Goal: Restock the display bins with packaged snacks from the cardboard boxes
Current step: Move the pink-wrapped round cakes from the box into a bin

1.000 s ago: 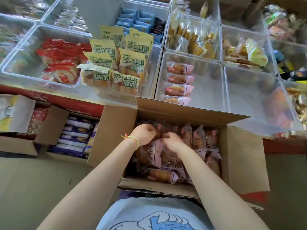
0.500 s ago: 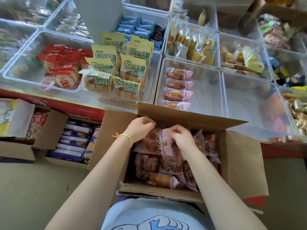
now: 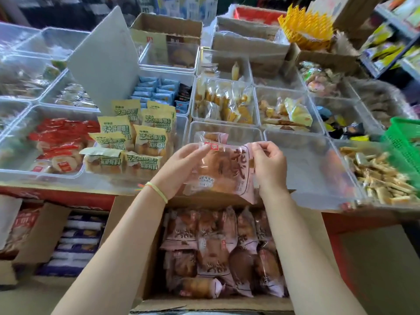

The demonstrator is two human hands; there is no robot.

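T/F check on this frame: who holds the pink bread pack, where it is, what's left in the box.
1. Both hands hold the pink bread pack. True: left hand, right hand.
2. The pack lies in the clear bin. False: held above its front edge.
3. The cardboard box is empty. False: pink packs fill it.
4. The left wrist wears a yellow-green band. True.

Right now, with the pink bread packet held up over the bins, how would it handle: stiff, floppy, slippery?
Probably floppy: the pink bread packet is thin film, held at both ends by the left hand and right hand. Likely light and squashable, being soft bread. The glossy wrapper may slip.
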